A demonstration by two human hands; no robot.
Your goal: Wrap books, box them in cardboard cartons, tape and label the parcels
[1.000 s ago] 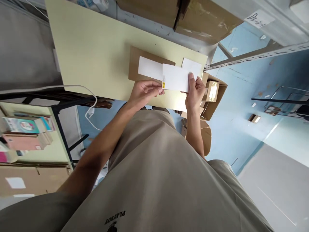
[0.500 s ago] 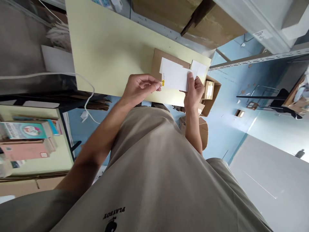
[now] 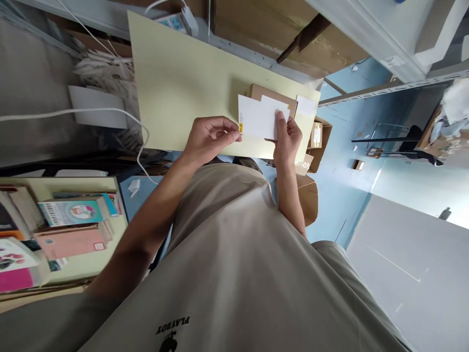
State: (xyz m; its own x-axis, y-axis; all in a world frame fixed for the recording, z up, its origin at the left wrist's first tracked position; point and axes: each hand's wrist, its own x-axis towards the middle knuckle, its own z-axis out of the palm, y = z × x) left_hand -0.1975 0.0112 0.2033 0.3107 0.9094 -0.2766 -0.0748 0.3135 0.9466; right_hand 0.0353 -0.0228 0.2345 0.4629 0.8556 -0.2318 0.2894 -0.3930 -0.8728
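Note:
A flat white paper sheet [image 3: 257, 117] with a notched upper edge and small yellow printed marks is held above the table. My right hand [image 3: 287, 139] grips its right end, thumb lying on top. At the lower left corner, my left hand [image 3: 212, 137] is closed in a pinch, thumb and forefinger together on the sheet's edge. Behind the sheet a brown cardboard box [image 3: 269, 93] rests on the pale yellow table [image 3: 179, 83], mostly covered by the sheet. Another white paper [image 3: 305, 105] lies to the right of that box.
Open cardboard boxes [image 3: 324, 146] stand on the blue floor at the right. A white cable [image 3: 141, 129] hangs by the table's left edge. Books [image 3: 71, 239] lie on a lower-left surface. Large cartons [image 3: 252, 34] and a power strip [image 3: 174, 23] are beyond the table; metal shelving [image 3: 377, 39] is upper right.
The view has shifted, with the table and books now farther right. The sheet and my hands have moved slightly left relative to the cardboard box, showing more of its right side. Both grips look the same.

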